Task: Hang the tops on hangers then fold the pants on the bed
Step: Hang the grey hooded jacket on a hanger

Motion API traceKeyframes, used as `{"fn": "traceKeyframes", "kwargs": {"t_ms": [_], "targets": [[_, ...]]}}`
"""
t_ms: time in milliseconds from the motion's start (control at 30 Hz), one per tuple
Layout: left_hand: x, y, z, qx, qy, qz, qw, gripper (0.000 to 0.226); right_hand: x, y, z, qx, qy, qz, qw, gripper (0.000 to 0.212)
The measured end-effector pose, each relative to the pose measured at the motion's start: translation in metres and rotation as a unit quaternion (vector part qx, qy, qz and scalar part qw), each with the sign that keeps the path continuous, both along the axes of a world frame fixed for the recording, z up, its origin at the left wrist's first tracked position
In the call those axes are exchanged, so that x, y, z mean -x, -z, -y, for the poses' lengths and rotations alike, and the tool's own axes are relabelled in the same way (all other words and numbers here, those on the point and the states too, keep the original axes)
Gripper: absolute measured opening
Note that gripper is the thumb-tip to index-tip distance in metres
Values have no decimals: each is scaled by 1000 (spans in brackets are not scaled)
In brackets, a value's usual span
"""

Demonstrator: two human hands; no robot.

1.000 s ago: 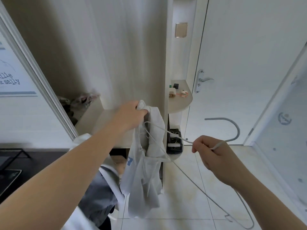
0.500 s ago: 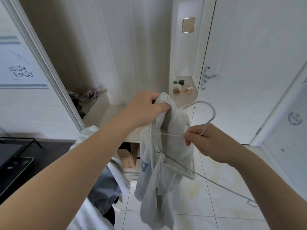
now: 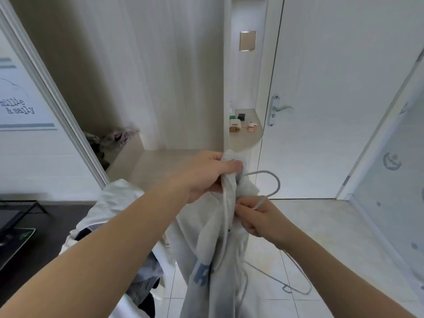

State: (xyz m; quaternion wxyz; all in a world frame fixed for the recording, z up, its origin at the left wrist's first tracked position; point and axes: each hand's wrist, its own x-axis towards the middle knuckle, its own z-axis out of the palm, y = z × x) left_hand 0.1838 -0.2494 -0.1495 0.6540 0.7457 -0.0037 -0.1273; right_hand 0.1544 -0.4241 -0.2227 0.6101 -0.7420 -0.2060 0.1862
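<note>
Right now your left hand [image 3: 206, 175] grips the bunched upper edge of the pale grey top [image 3: 220, 271], fingers curled tight round the cloth, holding it up in front of the shelf [image 3: 146, 161]. Your right hand [image 3: 259, 220] pinches the neck of the wire hanger [image 3: 278, 181] against the fabric, and one hanger arm pokes out low on the right.

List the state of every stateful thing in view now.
left hand, grips the bunched top edge of the hoodie.
right hand, pinches the hanger neck just below the hook.
hoodie, hanging limp, not spread on the hanger.
hanger, tilted, partly hidden by the hoodie, one end showing low right.
door, closed, handle level.
</note>
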Motion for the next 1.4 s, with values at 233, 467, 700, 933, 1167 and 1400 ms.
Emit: {"fn": "traceKeyframes", "kwargs": {"t_ms": [233,467,700,933,1167,1400], "targets": [[15,-7,-7,-390,85,266,877,63,5,-10,3,-158,18,-23,987,39],[44,7,-55,-600,128,379,693,62,-12,-33,14,-171,-16,22,985,37],[44,29,-36,-540,125,358,751,43,-14,-25,-32,-109,68,138,982,37],[42,51,-60,-423,12,300,855,24,-14,-8,-13,-27,211,296,931,17],[56,74,-54,-292,-158,292,897,24,6,51,-36,112,45,206,971,34],[62,97,-64,-264,-171,221,923,33,-1,51,-45,88,-69,95,989,9]]}}
